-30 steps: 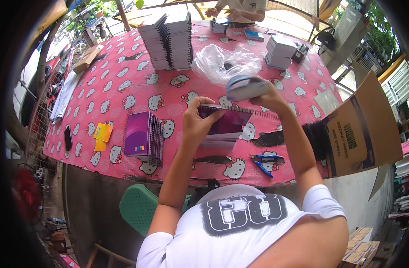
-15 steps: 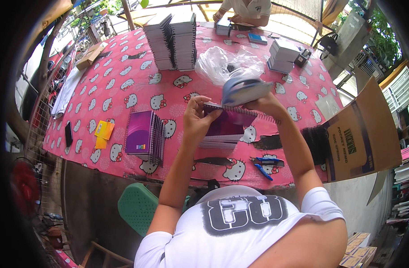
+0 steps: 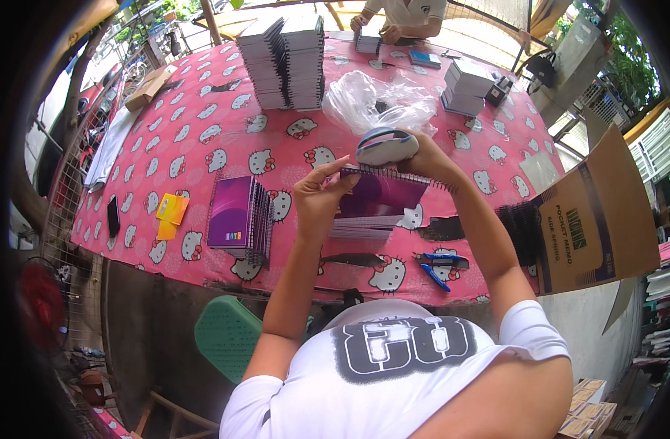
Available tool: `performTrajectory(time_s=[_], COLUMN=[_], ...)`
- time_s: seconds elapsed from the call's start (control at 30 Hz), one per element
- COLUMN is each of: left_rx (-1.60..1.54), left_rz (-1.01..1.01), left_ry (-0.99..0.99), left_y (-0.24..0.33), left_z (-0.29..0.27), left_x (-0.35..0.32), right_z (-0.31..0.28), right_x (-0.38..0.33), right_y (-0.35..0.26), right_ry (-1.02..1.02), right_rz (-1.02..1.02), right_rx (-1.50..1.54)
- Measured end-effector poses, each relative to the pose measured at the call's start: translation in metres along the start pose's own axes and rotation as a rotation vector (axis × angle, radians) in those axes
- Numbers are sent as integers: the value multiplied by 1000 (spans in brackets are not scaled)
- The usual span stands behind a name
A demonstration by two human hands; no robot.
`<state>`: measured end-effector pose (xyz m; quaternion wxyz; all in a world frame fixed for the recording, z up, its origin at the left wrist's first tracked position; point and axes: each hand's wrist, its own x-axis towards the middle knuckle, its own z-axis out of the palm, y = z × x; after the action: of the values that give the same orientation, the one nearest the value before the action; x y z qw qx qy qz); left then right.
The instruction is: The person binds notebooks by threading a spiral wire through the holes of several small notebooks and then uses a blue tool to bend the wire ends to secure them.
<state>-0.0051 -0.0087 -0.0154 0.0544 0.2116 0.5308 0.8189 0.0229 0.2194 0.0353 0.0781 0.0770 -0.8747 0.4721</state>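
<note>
My left hand [image 3: 319, 196] pinches the left end of a purple-covered notebook [image 3: 384, 192] along its top edge. A dark spiral wire [image 3: 433, 181] runs along that edge and sticks out past its right end. In my right hand [image 3: 431, 155] is a rounded blue-and-white handheld device [image 3: 386, 149], held just above the wire; whether it touches the wire, I cannot tell. Beneath the notebook lies a stack of unbound purple booklets [image 3: 364, 227]. To the left stands a pile of purple spiral notebooks [image 3: 232, 214]. Blue-handled cutters [image 3: 436, 274] lie near the table's front edge.
Tall stacks of spiral-bound pads [image 3: 283, 69] stand at the back, beside a crumpled clear plastic bag [image 3: 379, 102]. A cardboard box [image 3: 594, 219] with black spiral wires [image 3: 518, 234] sits at the right. Across the table, a person's hands [image 3: 390, 33] hold a small pad stack.
The device has moved slightly left and up, and its blur is gone. The spiral wire reaches further left along the notebook's edge. The person opposite now has both hands at the small pad stack.
</note>
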Motion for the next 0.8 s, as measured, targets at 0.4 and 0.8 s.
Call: performTrajectory(time_s=[0.4,0.8], left_rx=[83,154], left_rz=[-147,-1], left_ry=[13,-20], left_y=[15,11], left_z=[1,8], left_x=[0,-7], right_z=[5,8], right_x=[1,-18], right_y=[-11,-3], right_ry=[-8,68], right_rz=[-142,-48], right_rx=[157,252])
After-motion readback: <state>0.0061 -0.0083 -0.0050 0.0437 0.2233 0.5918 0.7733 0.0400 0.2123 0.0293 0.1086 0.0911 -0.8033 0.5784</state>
